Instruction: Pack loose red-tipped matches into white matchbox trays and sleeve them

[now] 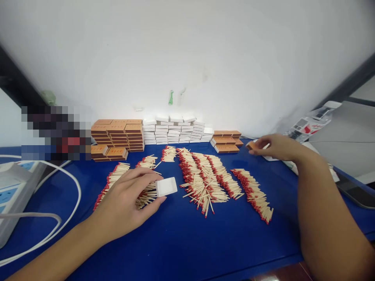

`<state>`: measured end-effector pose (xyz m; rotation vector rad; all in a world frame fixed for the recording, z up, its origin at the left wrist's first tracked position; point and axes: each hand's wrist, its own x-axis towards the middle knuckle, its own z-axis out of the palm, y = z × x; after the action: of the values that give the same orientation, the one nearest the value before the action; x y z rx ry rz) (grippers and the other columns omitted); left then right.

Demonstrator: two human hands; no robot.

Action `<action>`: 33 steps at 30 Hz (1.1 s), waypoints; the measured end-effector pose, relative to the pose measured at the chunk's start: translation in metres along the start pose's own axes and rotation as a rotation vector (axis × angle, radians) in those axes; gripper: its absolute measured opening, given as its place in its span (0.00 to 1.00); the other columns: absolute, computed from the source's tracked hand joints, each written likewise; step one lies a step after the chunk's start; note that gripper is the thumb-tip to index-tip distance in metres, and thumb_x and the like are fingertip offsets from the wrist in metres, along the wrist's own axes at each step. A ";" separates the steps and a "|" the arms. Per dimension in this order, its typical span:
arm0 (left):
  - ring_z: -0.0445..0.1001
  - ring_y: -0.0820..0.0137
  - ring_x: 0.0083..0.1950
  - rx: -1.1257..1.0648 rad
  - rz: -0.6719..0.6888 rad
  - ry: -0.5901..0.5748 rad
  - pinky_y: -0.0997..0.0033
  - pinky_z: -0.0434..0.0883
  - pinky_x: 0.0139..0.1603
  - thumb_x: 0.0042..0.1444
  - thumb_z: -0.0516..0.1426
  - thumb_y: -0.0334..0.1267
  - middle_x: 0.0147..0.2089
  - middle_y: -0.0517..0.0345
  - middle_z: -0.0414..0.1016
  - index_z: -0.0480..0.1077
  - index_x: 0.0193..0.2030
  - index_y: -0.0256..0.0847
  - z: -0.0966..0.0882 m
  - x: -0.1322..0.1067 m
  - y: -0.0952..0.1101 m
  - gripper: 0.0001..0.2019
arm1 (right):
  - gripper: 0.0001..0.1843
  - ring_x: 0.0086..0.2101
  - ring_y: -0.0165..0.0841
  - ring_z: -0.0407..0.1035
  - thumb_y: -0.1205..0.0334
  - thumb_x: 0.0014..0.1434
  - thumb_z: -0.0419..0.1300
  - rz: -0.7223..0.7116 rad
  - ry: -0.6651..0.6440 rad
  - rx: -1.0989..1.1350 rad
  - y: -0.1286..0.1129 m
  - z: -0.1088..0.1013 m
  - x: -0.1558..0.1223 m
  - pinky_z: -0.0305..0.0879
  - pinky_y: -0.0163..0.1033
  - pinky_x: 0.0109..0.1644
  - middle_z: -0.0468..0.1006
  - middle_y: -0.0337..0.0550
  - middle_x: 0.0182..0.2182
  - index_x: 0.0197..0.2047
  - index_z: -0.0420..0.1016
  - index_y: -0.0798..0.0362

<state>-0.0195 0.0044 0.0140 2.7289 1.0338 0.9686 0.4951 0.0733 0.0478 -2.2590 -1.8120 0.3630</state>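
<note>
My left hand (129, 199) pinches a small white matchbox tray (166, 187) between thumb and fingers, its hollow side facing me. Further right and farther back, my right hand (271, 146) is closed on an orange matchbox (252, 146), slightly blurred, just right of a low stack of orange matchboxes (225, 148). Red-tipped matches (216, 177) lie in slanting rows across the middle of the blue table (181, 242). More matches (113, 181) lie behind and beside my left hand, which hides part of them.
Along the wall stand stacked orange matchboxes (117, 136) and stacked white trays (175, 130). A power strip (17, 195) with looping white cables lies at the left. On the right are a crumpled white package (310, 125) and a dark phone-like object (359, 193).
</note>
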 end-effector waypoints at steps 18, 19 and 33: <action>0.76 0.58 0.60 -0.030 0.037 -0.042 0.55 0.75 0.61 0.66 0.63 0.37 0.52 0.52 0.83 0.74 0.57 0.43 0.003 0.000 -0.003 0.13 | 0.22 0.42 0.41 0.79 0.43 0.56 0.72 -0.623 -0.069 0.448 -0.132 0.025 -0.051 0.77 0.48 0.45 0.84 0.47 0.45 0.50 0.84 0.45; 0.76 0.58 0.60 -0.029 0.038 -0.049 0.55 0.75 0.61 0.66 0.63 0.38 0.52 0.52 0.83 0.74 0.56 0.43 0.003 0.000 -0.003 0.13 | 0.23 0.42 0.42 0.79 0.43 0.56 0.72 -0.620 -0.079 0.441 -0.132 0.026 -0.052 0.77 0.48 0.45 0.84 0.47 0.45 0.51 0.84 0.45; 0.77 0.59 0.60 -0.046 0.041 -0.061 0.57 0.76 0.61 0.67 0.64 0.40 0.54 0.51 0.83 0.75 0.58 0.43 0.004 -0.002 -0.001 0.14 | 0.12 0.33 0.49 0.77 0.60 0.41 0.76 -0.062 -0.112 -0.084 0.009 0.009 0.005 0.67 0.53 0.36 0.84 0.54 0.33 0.32 0.84 0.50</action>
<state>-0.0191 0.0046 0.0091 2.7339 0.9373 0.8969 0.5014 0.0763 0.0359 -2.2730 -1.9827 0.4173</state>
